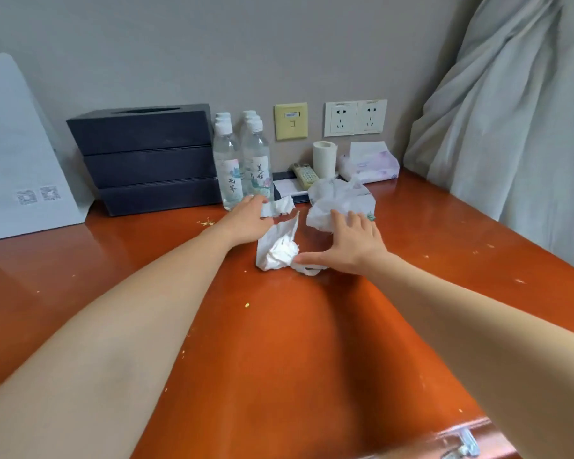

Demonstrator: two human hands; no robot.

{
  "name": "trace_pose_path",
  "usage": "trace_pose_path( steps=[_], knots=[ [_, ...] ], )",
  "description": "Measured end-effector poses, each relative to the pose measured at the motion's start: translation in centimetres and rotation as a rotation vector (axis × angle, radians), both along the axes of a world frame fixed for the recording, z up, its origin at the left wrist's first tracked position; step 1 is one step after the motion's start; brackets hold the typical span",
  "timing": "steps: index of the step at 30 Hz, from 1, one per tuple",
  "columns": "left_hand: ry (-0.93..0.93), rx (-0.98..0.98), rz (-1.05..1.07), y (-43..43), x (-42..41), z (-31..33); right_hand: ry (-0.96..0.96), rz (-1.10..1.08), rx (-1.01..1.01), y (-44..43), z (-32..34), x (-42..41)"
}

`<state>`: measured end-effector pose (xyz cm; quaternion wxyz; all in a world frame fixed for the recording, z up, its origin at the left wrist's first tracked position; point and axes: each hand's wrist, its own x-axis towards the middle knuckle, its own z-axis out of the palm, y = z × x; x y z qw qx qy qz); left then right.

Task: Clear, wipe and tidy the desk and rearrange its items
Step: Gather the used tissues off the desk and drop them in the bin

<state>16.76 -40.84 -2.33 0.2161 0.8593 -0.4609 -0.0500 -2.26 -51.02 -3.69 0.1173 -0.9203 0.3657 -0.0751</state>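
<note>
Between left grip [246, 221] and right grip [348, 246], crumpled tissue [277, 250], against right thumb

- The left hand [246, 220] pinches a torn tissue scrap [280, 206] just in front of the water bottles [242, 160]
- The right hand [348, 243] lies spread, thumb touching a crumpled tissue [277, 251] on the orange desk [279, 342]
- A crumpled white bag [342, 198] sits just beyond its fingers [337, 220]

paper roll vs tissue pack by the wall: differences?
The paper roll stands upright, a plain white cylinder; the tissue pack lies flat and wider, with a purple floral print. A sheet sticks out of the tissue pack, none from the paper roll. Both sit against the wall.
</note>
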Motion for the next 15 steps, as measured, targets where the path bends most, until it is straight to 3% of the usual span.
trace_pose_path(
  steps=[8, 12, 15],
  knots=[
    [0.004, 0.373, -0.142, -3.7, 4.5, -1.8, 0.133, 0.064, 0.028, -2.1, 0.1, 3.3],
    [-0.062, 0.266, -0.17, -2.5, 4.7, -1.8, 0.048, 0.095, -0.003, -3.4, 0.3, 2.9],
    [0.008, 0.13, -0.169, -0.9, 3.7, -1.1, 0.0, 0.11, -0.016, -2.9, 0.7, 1.7]
  ],
)
